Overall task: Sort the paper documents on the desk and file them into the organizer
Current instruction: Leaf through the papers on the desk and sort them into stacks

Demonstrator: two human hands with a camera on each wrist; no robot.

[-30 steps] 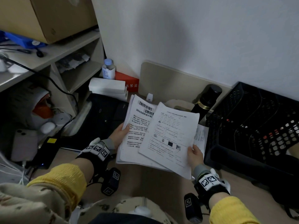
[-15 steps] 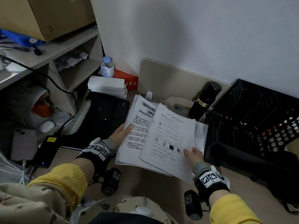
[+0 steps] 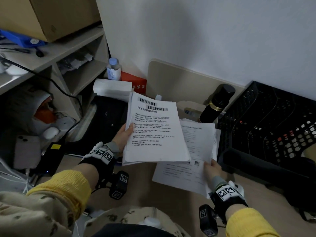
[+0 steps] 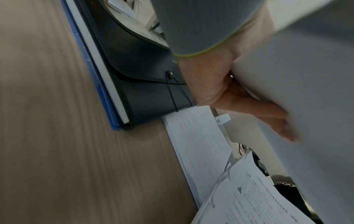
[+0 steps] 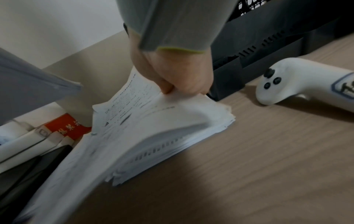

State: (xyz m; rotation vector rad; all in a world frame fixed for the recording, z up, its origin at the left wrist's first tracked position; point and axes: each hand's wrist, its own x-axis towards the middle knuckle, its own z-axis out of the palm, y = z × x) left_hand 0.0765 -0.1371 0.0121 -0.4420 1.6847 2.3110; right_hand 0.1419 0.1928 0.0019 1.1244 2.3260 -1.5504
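My left hand (image 3: 126, 134) grips a thick stack of printed papers (image 3: 153, 130) by its left edge, thumb on top, held above the desk. In the left wrist view the fingers (image 4: 254, 109) lie under the stack's pale underside (image 4: 296, 75). My right hand (image 3: 210, 166) pinches a printed sheet (image 3: 183, 173) by its lower right corner, low over a paper pile (image 3: 203, 134) lying on the desk. The right wrist view shows that hand (image 5: 178, 81) pinching the sheet (image 5: 141, 106) above the pile (image 5: 168, 145). The black mesh organizer (image 3: 266, 127) stands just right of the pile.
A black flask (image 3: 217, 103) stands behind the pile. A black expanding folder (image 3: 106, 120) lies to the left, with white boxes (image 3: 112, 88), a red box (image 3: 135, 81) and a bottle (image 3: 113, 68) behind it. A white controller (image 5: 298, 81) lies by the organizer's base. Shelves stand far left.
The sheet in my right hand has come off the top of the left-hand stack and moved down and right, over the pile beside the organizer. The left stack's top page now shows.
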